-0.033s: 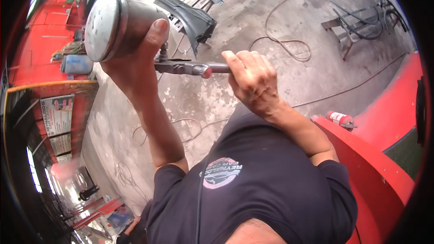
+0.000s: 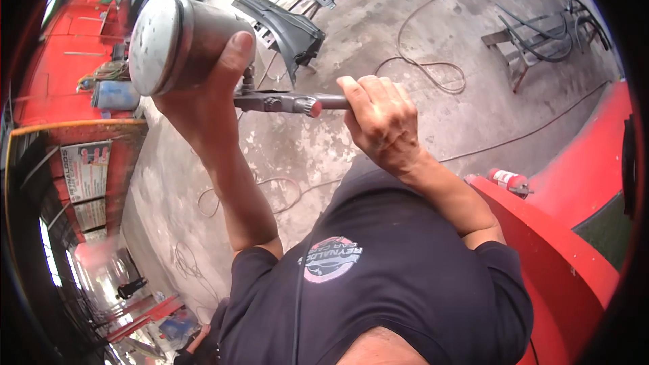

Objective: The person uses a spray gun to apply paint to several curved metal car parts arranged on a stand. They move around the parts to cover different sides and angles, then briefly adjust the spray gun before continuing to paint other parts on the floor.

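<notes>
My left hand (image 2: pixel 203 101) is closed on a silver metal cup (image 2: pixel 155 40), its thumb pressed along the side. The cup sits tilted on a dark spray gun (image 2: pixel 291 103), which has a red end knob. My right hand (image 2: pixel 382 122) grips the gun's bar-shaped part at its right end, fingers curled round it. A dark hose (image 2: pixel 299 297) runs down over my dark shirt; where it joins is hidden.
Dark vehicle panels (image 2: pixel 277 23) rest on stands ahead. Hoses (image 2: pixel 426 67) snake over the concrete floor (image 2: pixel 473 122). A rack with black hoses (image 2: pixel 541 40) stands right, near a red extinguisher (image 2: pixel 507 179) and red panel (image 2: pixel 541 250). Another person's arm (image 2: pixel 197 338) shows lower left.
Both hands, with the cup and spray gun, have shifted very slightly right and down in the picture. The grips look the same.
</notes>
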Tool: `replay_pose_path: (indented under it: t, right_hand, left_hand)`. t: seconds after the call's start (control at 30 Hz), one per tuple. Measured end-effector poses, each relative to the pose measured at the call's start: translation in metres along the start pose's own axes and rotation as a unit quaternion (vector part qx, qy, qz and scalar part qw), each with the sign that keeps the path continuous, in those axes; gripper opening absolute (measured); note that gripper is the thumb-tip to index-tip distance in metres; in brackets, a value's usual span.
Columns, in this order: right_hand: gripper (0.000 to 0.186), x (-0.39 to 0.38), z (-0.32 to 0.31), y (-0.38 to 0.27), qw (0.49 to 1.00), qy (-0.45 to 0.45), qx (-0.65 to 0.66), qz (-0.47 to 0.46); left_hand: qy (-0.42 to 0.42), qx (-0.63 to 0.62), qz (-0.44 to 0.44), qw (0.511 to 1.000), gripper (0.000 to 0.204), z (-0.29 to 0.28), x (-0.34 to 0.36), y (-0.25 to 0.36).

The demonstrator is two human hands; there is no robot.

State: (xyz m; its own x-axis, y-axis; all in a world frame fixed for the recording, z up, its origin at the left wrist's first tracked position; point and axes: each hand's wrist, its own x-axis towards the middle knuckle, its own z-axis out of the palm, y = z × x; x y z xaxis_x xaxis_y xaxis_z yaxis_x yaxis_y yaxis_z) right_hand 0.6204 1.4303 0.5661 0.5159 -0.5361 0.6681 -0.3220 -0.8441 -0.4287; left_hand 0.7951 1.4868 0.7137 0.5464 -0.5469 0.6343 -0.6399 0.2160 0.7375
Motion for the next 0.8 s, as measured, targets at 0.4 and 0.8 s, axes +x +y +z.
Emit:
replay_pose_path:
  t: [0.4,0.8]
  right_hand:
    - [0.034,0.018,-0.028,0.044,0.990,0.026,0.080,-0.115]
    - [0.054,0.024,0.017,0.055,0.966,0.219,0.097,-0.101]
  left_hand:
    - [0.015,-0.054,-0.002,0.998,0.088,-0.034,-0.035,0.018]
    - [-0.030,-0.084,-0.010,0.996,0.091,-0.029,-0.045,0.059]
